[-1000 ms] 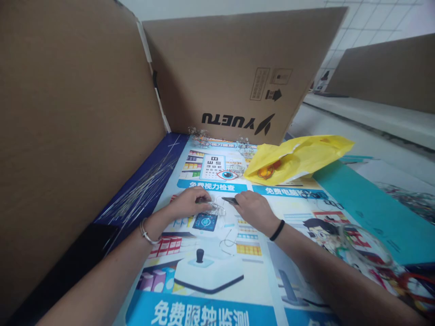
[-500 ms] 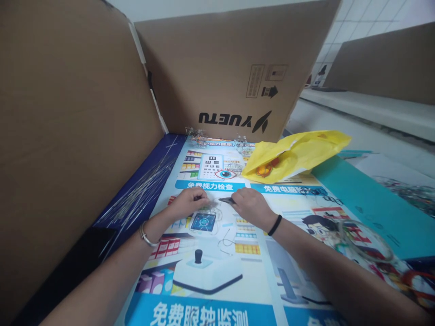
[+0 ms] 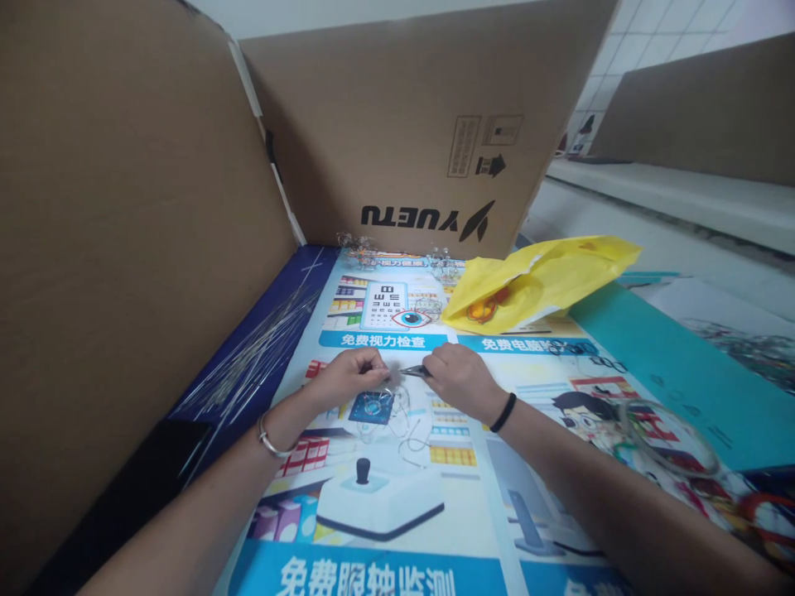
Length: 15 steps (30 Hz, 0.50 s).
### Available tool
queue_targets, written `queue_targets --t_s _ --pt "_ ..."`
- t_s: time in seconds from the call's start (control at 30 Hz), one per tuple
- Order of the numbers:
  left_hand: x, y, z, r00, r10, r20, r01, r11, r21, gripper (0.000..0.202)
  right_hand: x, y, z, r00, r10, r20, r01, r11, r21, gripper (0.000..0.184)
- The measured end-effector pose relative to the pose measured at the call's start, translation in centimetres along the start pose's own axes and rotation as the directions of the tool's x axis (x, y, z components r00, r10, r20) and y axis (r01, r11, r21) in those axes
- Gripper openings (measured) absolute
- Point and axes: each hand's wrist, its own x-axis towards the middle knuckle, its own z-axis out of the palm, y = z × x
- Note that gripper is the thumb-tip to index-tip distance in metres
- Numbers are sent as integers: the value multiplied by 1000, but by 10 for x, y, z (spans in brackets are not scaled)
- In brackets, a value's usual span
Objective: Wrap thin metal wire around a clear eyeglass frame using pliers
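Wire piece point(image 3: 397, 397): thin, pale, looped, spread just below the left fingertips over the printed sheet point(image 3: 472, 513). Its outline blurs against the print; exact shape not resolved.

Left hand point(image 3: 354, 377): thumb and forefinger drawn together in a pinch, apparently on one end of the wire piece; the contact itself is too small to confirm. Right hand point(image 3: 456, 377): fingers wrapped round a slim metal tool, probably pliers point(image 3: 415, 371), narrow nose pointing left toward the pinch. Whether the nose touches wire: cannot tell.

Handling (judged): wire very light, springy, likely to keep a bend once set; smooth, so it may roll in a fingertip pinch. Fine loops would distort or snag if squeezed broadside. Best hold: close to the end being worked, loops left hanging free. Pliers look rigid, heavier than the wire; grip well back on the handles.

Edges and room: cardboard panels stand at left point(image 3: 137, 207) and behind point(image 3: 397, 132); straight wires point(image 3: 254, 356) lie on the blue strip beside the left panel. Yellow bag point(image 3: 546, 281) sits beyond the right hand, to the right. A loose curved wire point(image 3: 407, 447) lies close below the wire piece, a possible snag. Easiest room: toward the wearer, between the forearms.
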Motion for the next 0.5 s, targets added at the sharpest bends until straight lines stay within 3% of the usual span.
queue_targets --t_s 0.5 --pt "1 1 2 1000 25 0 -25 1000 -19 18 -1 -2 -2 1000 -3 -7 3 1000 2 15"
